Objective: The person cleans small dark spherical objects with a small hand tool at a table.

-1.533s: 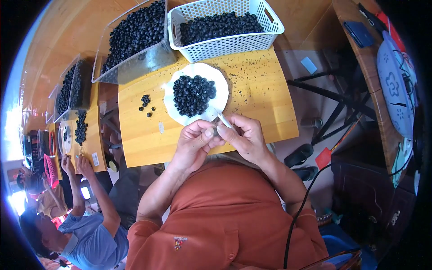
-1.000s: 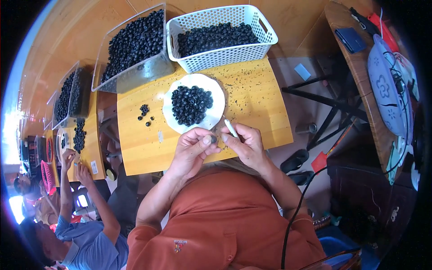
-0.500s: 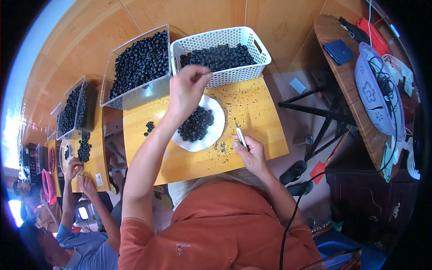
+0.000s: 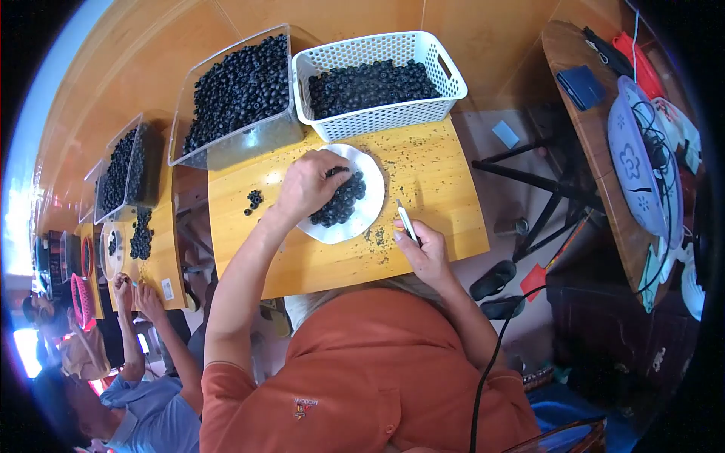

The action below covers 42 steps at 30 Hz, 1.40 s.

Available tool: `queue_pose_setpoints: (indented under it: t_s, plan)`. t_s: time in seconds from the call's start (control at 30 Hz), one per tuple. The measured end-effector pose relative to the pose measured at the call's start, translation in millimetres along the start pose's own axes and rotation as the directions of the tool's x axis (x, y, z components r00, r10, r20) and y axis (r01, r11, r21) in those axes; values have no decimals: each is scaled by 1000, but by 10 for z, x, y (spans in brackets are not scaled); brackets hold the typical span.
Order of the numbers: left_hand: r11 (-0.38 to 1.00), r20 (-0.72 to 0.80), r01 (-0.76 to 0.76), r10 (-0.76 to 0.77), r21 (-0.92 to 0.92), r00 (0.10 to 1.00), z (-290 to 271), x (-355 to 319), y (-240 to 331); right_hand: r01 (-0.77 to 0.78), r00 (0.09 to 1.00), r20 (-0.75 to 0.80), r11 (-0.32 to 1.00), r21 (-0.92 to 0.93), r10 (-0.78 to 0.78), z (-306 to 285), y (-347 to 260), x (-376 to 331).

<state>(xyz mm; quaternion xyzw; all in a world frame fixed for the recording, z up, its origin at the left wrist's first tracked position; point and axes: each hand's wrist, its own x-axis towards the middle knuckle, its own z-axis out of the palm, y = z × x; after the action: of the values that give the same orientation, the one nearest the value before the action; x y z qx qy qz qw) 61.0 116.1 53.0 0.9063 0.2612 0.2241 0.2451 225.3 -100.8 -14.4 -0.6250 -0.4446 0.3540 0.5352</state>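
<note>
My left hand (image 4: 306, 185) is over a white plate (image 4: 371, 204) heaped with small black round pieces (image 4: 340, 204). Its thumb and fingers pinch together at the upper part of the heap, with a dark piece between the tips. Right of the plate, my right hand (image 4: 429, 255) grips a slim knife (image 4: 407, 225) with a pale handle, its narrow blade pointing up and away from me. Several black pieces (image 4: 254, 200) lie loose on the yellow table (image 4: 302, 272), left of the plate. Dark crumbs are scattered around the plate's right side.
Behind the plate stand a clear bin (image 4: 234, 151) and a white perforated basket (image 4: 385, 119), both filled with black pieces. At left, another person (image 4: 155, 408) works at a second table (image 4: 168, 260). A brown side table (image 4: 578, 136) with a lilac basin (image 4: 628, 166) is at right.
My left hand has come down from in front of the white basket to the heap on the plate. My right hand keeps holding the knife in nearly the same place.
</note>
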Motion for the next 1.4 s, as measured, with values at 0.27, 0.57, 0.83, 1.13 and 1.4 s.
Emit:
queue_pose_setpoints:
  t_s: [0.27,0.57,0.83,1.13,1.4]
  plan:
    - [979,44,-83,76,189,996,216,14,80,0,1000,5,1000,-23,0,-9,-70,-10]
    - [958,154,3,-49,285,987,299,115,125,28,1000,-13,1000,-10,-28,4,-34,-19]
    - [976,1,90,-91,-198,996,153,-103,266,13,1000,-13,1000,7,-13,7,-28,-18]
    - [545,3,189,-322,-817,947,268,-553,175,32,999,-31,999,26,-31,42,24,-10]
    - [40,163,210,-497,-977,852,211,-740,340,5,999,-39,999,45,-3,60,18,-19]
